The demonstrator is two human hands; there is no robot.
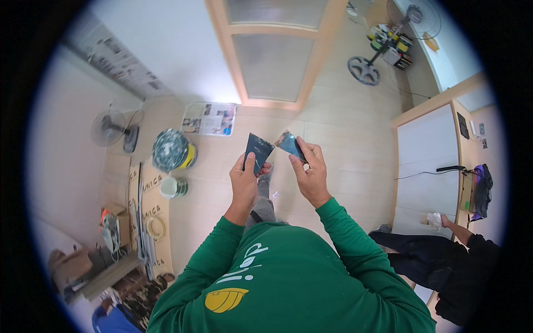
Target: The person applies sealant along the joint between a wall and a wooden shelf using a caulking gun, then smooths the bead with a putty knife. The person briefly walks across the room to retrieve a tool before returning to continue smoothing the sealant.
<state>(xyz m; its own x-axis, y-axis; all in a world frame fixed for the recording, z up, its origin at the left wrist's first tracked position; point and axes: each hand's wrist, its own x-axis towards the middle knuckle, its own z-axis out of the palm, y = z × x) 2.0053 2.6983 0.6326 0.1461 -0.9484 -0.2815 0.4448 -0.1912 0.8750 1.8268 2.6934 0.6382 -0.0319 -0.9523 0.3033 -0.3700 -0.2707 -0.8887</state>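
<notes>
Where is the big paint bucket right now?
In the head view the paint bucket stands on the floor to the person's left, between the standing fan and the left hand, just above a smaller tub and beside a spread newspaper.

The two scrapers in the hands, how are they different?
The scraper in the left hand shows a wide, dark, fan-shaped blade pointing up, mostly face-on. The scraper in the right hand has a blade that looks smaller, bluer and shinier, tilted toward the left one. The blades sit close together; whether they touch is unclear. Both are flat blades held at their lower ends, above the pale floor.
</notes>
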